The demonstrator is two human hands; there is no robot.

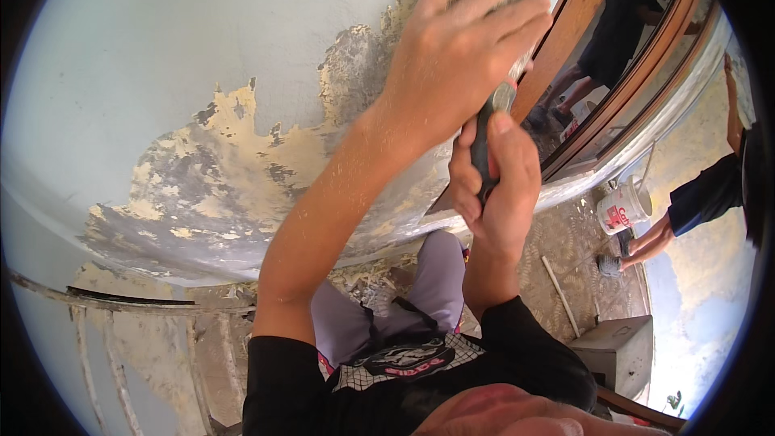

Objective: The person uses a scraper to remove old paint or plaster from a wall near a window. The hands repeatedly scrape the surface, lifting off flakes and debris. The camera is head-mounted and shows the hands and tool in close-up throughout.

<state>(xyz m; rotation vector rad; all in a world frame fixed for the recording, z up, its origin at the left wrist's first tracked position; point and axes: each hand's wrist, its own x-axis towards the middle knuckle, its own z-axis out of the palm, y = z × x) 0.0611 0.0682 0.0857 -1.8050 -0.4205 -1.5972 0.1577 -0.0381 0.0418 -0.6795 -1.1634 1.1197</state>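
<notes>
My right hand [499,175] is closed around the dark handle of a scraper [486,145], just beside the window frame. Above it, my left hand [469,36] lies over the tool's upper part with its fingers spread toward the wall; it covers most of the blade, and its fingertips are blurred. Whether the left hand grips the tool or only presses on it cannot be seen. Around both hands the pale blue wall paint [181,42] is stripped in ragged patches, with yellowish and grey plaster [224,175] showing.
A wooden window frame [566,30] with dark glass runs along the right. Paint flakes [375,287] litter the floor near my legs. A wooden ladder [224,309] lies at lower left. At right are a white bucket [620,209], a pale stick [560,297], a box [617,354] and another person's legs [657,236].
</notes>
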